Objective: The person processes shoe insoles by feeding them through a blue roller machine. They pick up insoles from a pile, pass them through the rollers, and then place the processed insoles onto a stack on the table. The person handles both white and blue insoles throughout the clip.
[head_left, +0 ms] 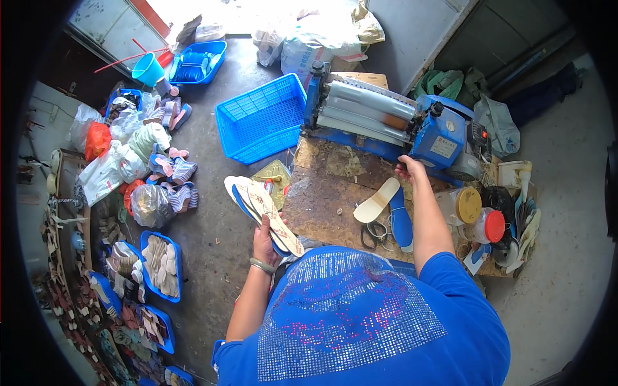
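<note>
- Several insoles (259,198), pale with blue among them, sat just left of centre in the frame, clasped by the left hand (262,244); its thumb pressed on top, its fingers mostly hidden beneath.
- Right of centre, a pale insole (376,201) and a blue insole (402,222) lay next to each other on the bench (315,199).
- Judging by that spread, the work looked partway along: the held insoles seemed left to deal with, though which pieces were finished could not be told.
- Farther up, the right hand (408,169) was at the front of the machine (444,138), fingers curled; whether it gripped anything could not be told.
- Rollers (370,101) spanned the upper centre; a basket (251,151) stood left of them, bags (306,51) beyond, near the top.
</note>
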`<state>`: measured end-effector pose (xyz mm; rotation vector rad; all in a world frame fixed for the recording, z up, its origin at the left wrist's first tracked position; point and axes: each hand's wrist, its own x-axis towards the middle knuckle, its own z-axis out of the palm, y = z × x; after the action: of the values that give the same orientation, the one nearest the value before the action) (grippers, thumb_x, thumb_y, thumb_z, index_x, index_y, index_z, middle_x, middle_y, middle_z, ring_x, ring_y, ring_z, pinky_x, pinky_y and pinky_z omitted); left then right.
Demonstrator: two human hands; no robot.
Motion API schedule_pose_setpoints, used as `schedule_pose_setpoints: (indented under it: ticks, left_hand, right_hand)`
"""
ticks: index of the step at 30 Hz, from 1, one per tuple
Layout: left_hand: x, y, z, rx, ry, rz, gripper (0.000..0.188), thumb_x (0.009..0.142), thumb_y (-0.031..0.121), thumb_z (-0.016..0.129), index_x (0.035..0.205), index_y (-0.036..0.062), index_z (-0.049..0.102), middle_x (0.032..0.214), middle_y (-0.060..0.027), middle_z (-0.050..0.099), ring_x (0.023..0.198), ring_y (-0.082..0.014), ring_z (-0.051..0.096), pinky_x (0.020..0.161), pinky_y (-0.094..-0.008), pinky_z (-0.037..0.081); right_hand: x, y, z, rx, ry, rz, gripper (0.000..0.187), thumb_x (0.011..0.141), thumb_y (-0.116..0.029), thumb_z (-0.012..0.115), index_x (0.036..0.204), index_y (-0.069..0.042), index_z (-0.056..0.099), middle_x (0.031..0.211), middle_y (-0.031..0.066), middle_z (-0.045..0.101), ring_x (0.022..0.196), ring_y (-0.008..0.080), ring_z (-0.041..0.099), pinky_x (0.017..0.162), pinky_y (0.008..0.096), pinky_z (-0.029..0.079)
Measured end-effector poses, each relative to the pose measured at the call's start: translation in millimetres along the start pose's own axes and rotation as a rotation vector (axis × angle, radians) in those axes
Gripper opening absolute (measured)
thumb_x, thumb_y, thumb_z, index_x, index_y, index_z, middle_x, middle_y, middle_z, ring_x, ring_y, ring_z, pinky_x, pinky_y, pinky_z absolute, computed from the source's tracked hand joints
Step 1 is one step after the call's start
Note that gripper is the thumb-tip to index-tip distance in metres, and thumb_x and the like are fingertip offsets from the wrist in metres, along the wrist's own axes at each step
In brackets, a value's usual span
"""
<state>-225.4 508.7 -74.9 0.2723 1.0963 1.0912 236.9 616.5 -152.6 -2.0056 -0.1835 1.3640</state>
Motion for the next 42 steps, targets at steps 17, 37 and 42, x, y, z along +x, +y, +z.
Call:
schedule_pose_setpoints:
  ticks: [17,37,42]
  left_hand:
    - [2.7,3.4,-9.4,-0.025,0.042,0.037,0.062,0.086,0.044,0.058,0.126,0.0017,0.038,0.109,-0.015,0.058,0.091,-0.0205,0.059,0.075,-0.0332,0.052]
    - [24.4,26.3,-77.2,-0.005,0.181,0.027,0.068,0.087,0.051,0.051,0.129,-0.0004,0.038,0.113,-0.0153,0.056,0.097,-0.0226,0.056,0.085,-0.0361,0.048]
    - [26.9,30.8,-86.5,-0.013,0.184,0.007,0.067,0.087,0.05,0.052,0.128,-0.0005,0.038,0.113,-0.0155,0.055,0.096,-0.0228,0.057,0.083,-0.035,0.048]
  right_hand:
    - [-30.4,22.9,12.9,0.121,-0.047,0.026,0.061,0.07,-0.05,0.074,0.106,-0.004,0.057,0.083,0.01,0.065,0.065,0.0192,0.066,0.051,0.0275,0.049]
    - [-41.9,-42.5,321.8,0.14,-0.344,-0.047,0.034,0.072,-0.036,0.073,0.083,-0.006,0.061,0.074,0.0052,0.066,0.061,0.0128,0.065,0.056,0.0224,0.05]
    - [-37.3,-35.9,322.9,0.255,-0.357,-0.073,0.021,0.076,-0.025,0.068,0.083,-0.006,0.062,0.073,0.005,0.065,0.062,0.013,0.065,0.055,0.0223,0.049]
